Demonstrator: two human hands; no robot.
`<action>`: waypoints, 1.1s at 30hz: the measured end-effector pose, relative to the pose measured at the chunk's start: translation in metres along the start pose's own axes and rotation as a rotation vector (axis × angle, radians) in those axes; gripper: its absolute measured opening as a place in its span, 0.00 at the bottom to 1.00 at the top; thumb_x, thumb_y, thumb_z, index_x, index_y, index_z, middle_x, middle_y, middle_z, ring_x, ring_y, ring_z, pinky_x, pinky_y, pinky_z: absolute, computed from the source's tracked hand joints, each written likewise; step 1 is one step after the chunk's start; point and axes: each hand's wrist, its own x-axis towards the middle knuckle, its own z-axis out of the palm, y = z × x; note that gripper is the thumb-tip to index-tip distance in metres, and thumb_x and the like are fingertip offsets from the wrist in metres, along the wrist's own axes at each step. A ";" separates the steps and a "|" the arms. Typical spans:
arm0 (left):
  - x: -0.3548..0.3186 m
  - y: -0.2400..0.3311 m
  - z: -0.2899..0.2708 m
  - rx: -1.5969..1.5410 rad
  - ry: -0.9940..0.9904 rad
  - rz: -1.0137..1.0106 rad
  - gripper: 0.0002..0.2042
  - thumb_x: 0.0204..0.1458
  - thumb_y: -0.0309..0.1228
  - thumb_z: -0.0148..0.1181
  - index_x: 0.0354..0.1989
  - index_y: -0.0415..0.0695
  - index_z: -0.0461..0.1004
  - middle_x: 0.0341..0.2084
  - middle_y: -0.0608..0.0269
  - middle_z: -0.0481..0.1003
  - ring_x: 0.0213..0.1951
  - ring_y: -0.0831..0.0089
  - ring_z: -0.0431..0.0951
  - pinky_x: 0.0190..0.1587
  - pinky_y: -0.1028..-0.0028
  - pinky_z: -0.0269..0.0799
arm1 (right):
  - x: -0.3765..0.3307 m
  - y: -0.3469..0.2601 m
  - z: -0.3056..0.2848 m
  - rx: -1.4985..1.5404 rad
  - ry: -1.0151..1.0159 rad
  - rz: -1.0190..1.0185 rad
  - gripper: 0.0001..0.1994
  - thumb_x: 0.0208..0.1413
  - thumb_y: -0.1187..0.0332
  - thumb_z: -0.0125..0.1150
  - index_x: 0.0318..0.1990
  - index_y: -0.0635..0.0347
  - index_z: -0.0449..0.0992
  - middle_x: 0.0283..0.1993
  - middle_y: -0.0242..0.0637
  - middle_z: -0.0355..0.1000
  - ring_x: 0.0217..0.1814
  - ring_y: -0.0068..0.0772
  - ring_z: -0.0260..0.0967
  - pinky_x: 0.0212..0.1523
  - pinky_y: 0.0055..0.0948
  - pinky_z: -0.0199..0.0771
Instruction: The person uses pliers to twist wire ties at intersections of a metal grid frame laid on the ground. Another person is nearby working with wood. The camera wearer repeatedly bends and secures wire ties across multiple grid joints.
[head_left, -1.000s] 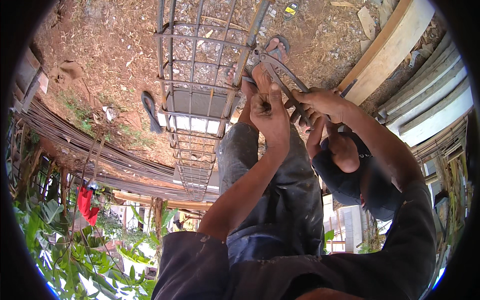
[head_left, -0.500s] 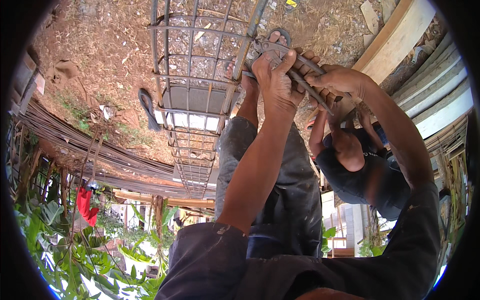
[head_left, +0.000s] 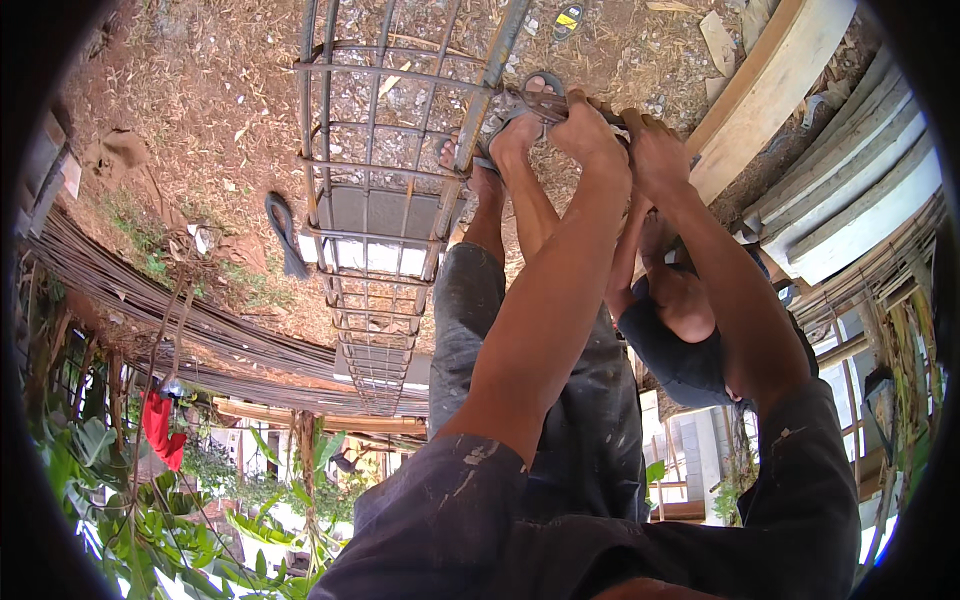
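A long steel rebar cage (head_left: 372, 160) runs away from me, made of long bars with square stirrups tied across them. Pincers (head_left: 541, 106) lie with their jaw end at the cage's right corner bar (head_left: 490, 85). My left hand (head_left: 592, 137) is closed round the pincers near the jaws, its back toward me. Just right of it, my right hand (head_left: 656, 152) is closed on the handle end. The fingers and much of the handles are hidden behind my hands. No tie wire can be made out at the jaws. My sandalled foot (head_left: 517, 135) stands below the pincers.
A person in dark clothing (head_left: 675, 345) crouches beyond my right arm. A wooden plank (head_left: 765, 85) and stacked boards (head_left: 850, 190) lie at right. A dark looped bundle (head_left: 285, 235) rests left of the cage, near long thin rods (head_left: 200, 310). Red cloth (head_left: 162, 430) hangs at left.
Both hands have turned, their backs now toward me, and stand a little higher in view. The pincers' handles, spread and plainly visible before, are now mostly covered. The crouching person has shifted slightly.
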 end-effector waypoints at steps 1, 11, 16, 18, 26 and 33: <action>0.005 -0.008 0.005 0.008 0.024 0.055 0.05 0.53 0.27 0.56 0.28 0.40 0.68 0.16 0.63 0.68 0.16 0.72 0.68 0.20 0.71 0.65 | 0.005 0.003 0.002 0.040 -0.005 -0.008 0.13 0.54 0.62 0.59 0.43 0.58 0.69 0.40 0.44 0.73 0.48 0.48 0.73 0.48 0.45 0.72; 0.021 0.007 -0.025 0.673 0.248 0.170 0.18 0.44 0.36 0.65 0.32 0.29 0.76 0.27 0.43 0.77 0.25 0.52 0.77 0.31 0.57 0.73 | -0.029 -0.019 0.026 0.299 -0.376 0.070 0.20 0.48 0.56 0.62 0.43 0.61 0.74 0.39 0.53 0.77 0.47 0.54 0.75 0.44 0.45 0.74; 0.010 0.040 -0.071 1.039 0.064 0.411 0.19 0.45 0.35 0.66 0.38 0.30 0.75 0.28 0.46 0.77 0.28 0.52 0.79 0.34 0.60 0.74 | -0.075 -0.074 0.081 0.807 -0.353 0.190 0.26 0.43 0.57 0.70 0.46 0.65 0.72 0.42 0.50 0.76 0.48 0.51 0.74 0.45 0.39 0.73; 0.012 0.051 -0.106 0.927 -0.178 0.424 0.15 0.49 0.31 0.64 0.41 0.32 0.73 0.28 0.53 0.77 0.27 0.61 0.78 0.31 0.64 0.73 | -0.103 -0.106 0.067 0.915 -0.267 0.222 0.28 0.39 0.58 0.73 0.46 0.66 0.71 0.41 0.46 0.75 0.45 0.47 0.75 0.44 0.37 0.72; -0.055 0.196 -0.196 0.581 -0.662 -0.311 0.30 0.48 0.37 0.69 0.57 0.37 0.63 0.40 0.50 0.76 0.36 0.64 0.79 0.32 0.66 0.79 | -0.152 -0.165 -0.016 1.623 -0.777 0.237 0.16 0.51 0.69 0.69 0.45 0.64 0.72 0.34 0.32 0.72 0.33 0.23 0.70 0.33 0.24 0.69; -0.057 0.262 -0.259 -0.035 -0.421 -0.086 0.47 0.50 0.67 0.49 0.66 0.37 0.54 0.59 0.46 0.64 0.53 0.55 0.72 0.52 0.57 0.71 | -0.170 -0.208 -0.048 1.634 -0.869 0.165 0.14 0.57 0.70 0.63 0.49 0.64 0.72 0.32 0.32 0.72 0.31 0.19 0.69 0.27 0.17 0.64</action>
